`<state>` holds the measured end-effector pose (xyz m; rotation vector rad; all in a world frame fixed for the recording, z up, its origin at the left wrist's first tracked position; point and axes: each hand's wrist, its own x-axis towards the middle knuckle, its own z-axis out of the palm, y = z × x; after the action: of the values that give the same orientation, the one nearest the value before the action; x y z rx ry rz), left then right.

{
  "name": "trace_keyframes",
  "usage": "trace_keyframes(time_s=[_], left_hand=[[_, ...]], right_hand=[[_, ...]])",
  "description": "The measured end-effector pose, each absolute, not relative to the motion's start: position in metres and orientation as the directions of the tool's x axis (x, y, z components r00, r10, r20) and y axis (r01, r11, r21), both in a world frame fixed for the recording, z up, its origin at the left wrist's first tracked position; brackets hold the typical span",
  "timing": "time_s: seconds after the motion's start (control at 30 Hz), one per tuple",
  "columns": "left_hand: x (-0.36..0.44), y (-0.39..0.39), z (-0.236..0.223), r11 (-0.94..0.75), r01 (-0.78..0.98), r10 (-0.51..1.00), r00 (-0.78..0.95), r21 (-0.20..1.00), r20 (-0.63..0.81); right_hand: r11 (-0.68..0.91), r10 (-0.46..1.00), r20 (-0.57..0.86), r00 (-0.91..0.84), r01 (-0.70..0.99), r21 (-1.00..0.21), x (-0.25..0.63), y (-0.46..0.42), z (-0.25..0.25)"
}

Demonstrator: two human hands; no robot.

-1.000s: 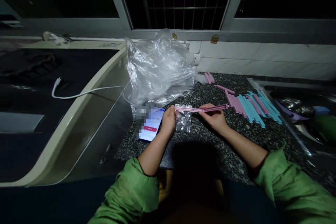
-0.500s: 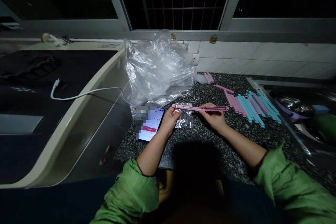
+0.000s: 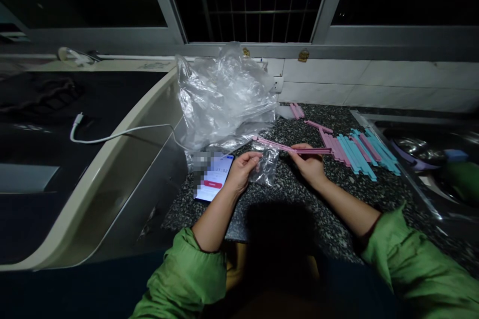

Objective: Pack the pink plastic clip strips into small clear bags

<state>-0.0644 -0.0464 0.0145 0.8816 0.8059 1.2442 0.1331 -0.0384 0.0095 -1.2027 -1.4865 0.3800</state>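
My right hand [image 3: 310,165] pinches a long, thin pink plastic clip [image 3: 312,151], a hinged bag-sealing strip by its look. One narrow arm of it points left and up, above my left hand; the other part extends right past my fingers. My left hand [image 3: 242,172] has thumb and fingertips pressed together at the edge of a small clear plastic bag [image 3: 267,167]. That bag lies between my hands, below the clip's left arm. Fingertips of my left hand are apart from the clip. Pink strips [image 3: 335,147] and blue strips [image 3: 355,155] lie in rows to the right.
A lit phone [image 3: 214,179] lies left of my left hand. Behind it a large crumpled clear bag [image 3: 228,94] covers the counter's back left. A white cable [image 3: 123,132] crosses the pale-rimmed appliance [image 3: 142,94]. At right, a sink [image 3: 381,124] holds a metal bowl [image 3: 413,148].
My left hand has let go of the pink clip's left end and closed at the small bag's edge. The clip's left end has risen; my right hand has shifted slightly right.
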Motion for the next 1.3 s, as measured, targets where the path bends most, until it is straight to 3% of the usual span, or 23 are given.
trace_keyframes(time_s=[0.3, 0.6, 0.77, 1.3], left_hand=[[-0.063, -0.045, 0.012, 0.079, -0.447, 0.987, 0.159, 0.891, -0.008], [-0.059, -0.044, 0.012, 0.192, -0.361, 0.981, 0.105, 0.912, -0.165], [-0.058, -0.042, 0.011, 0.179, -0.34, 0.984, 0.076, 0.923, -0.162], [-0.059, -0.042, 0.012, 0.237, -0.438, 0.971, 0.078, 0.867, -0.226]], right_hand=[[0.483, 0.817, 0.576, 0.028, 0.512, -0.711, 0.124, -0.048, 0.012], [0.532, 0.802, 0.596, -0.035, 0.495, -0.687, 0.12, -0.053, 0.012], [0.55, 0.791, 0.609, -0.055, 0.502, -0.668, 0.119, -0.052, 0.011], [0.532, 0.814, 0.576, -0.077, 0.499, -0.685, 0.118, -0.052, 0.01]])
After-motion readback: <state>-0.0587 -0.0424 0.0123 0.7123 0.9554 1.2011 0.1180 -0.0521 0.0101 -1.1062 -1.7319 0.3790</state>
